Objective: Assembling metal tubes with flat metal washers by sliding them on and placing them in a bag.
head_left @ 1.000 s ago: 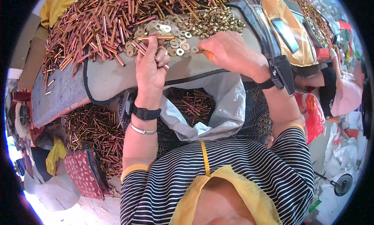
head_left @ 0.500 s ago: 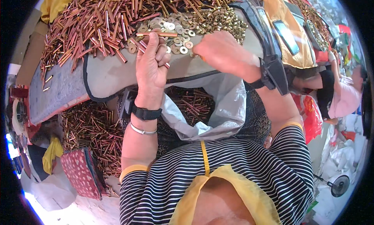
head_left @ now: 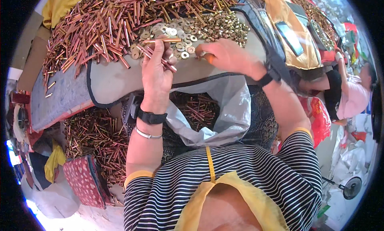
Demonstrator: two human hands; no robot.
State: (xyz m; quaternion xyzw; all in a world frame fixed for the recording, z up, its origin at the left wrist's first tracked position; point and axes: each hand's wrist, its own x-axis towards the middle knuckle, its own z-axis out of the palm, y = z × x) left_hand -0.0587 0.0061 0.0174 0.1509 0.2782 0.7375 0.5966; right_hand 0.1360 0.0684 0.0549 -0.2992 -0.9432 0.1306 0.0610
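Observation:
My left hand (head_left: 158, 77) is closed around several brass-coloured metal tubes (head_left: 168, 40); one points right between thumb and fingers, and others slant down across the palm. My right hand (head_left: 232, 58) is just right of the flat round washers (head_left: 185, 55), in front of the pile of small nuts (head_left: 226, 29). Its thumb and forefinger come together in a pinch, and whatever they hold is too small to make out. An orange band circles one of its fingers.
A big heap of metal tubes (head_left: 108, 23) covers the table's far left. An open white sack (head_left: 236, 111) with more tubes sits at my lap. A phone (head_left: 289, 38) lies on yellow cloth at right. Another person (head_left: 354, 95) sits far right.
My left hand has dropped slightly toward me, still holding the tubes. My right hand has shifted a little nearer and turned, showing its pinching fingers and the orange band more.

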